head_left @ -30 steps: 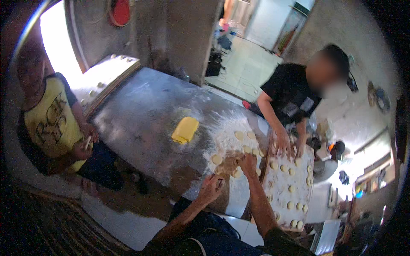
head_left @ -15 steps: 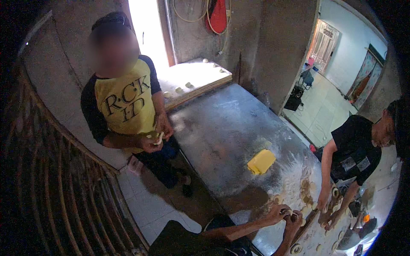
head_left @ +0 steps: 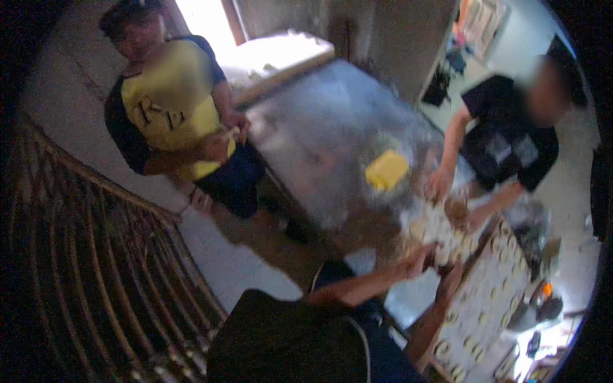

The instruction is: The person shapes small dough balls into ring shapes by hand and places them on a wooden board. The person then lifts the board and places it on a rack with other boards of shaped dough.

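My left hand [head_left: 419, 260] reaches over the near right part of the dark, floured worktable [head_left: 306, 137]. My right hand [head_left: 449, 281] is just to its right and slightly nearer, with a small gap between the two. Motion smears the fingers of both, so I cannot make out whether anything is in them. Around and beyond them lie several pale dough pieces [head_left: 469, 242] on the flour. To the right of my right hand, a pale board [head_left: 476, 306] carries several rows of dough rings [head_left: 452, 316].
A yellow block [head_left: 387, 170] rests mid-table. At the right a person in black [head_left: 504, 143] reaches over the dough. Another, in a yellow shirt [head_left: 179, 96], stands left with hands together. A white-topped surface [head_left: 281, 54] adjoins the far end; a slatted rack [head_left: 96, 255] is at left.
My view has shifted, revealing more of the board. My hands, earlier together at a small pale piece, are now slightly apart. The right-hand person's hand has moved farther up the table.
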Demonstrator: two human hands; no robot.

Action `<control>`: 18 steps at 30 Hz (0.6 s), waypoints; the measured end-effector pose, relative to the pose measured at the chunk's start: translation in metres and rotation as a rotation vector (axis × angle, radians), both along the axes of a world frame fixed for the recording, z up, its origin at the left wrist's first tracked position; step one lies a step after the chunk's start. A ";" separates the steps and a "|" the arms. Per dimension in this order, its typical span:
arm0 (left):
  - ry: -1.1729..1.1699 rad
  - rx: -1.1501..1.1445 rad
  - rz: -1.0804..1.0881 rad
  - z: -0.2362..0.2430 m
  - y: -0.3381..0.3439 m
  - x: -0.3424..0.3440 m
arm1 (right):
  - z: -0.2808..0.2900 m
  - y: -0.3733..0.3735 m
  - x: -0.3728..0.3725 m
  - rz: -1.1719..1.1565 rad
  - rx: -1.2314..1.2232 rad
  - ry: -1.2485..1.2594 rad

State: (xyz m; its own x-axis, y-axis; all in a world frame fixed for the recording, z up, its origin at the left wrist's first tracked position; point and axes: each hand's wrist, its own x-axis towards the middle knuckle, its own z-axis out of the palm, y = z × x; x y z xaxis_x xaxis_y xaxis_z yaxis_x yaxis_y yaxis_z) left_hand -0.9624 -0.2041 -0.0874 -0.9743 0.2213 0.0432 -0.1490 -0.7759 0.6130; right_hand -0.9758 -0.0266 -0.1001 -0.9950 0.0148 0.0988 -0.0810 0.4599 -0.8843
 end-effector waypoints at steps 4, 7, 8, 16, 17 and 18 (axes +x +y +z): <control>0.123 -0.505 0.096 0.017 0.024 0.004 | 0.024 0.005 0.016 -0.009 -0.834 -0.114; 0.458 -1.170 0.284 0.035 0.050 0.025 | 0.044 0.000 0.026 -0.303 -0.757 -0.029; 0.359 -1.123 0.342 0.040 0.062 0.036 | 0.048 0.002 0.028 -0.330 -0.762 -0.039; -0.154 -0.386 -0.078 0.014 0.151 0.063 | 0.059 0.075 0.105 -0.180 -0.243 -0.206; -0.361 -0.237 -0.155 0.016 0.157 0.065 | 0.065 0.078 0.116 -0.203 -0.435 -0.230; -0.462 -0.153 -0.129 0.021 0.163 0.068 | 0.071 0.082 0.121 -0.236 -0.355 -0.098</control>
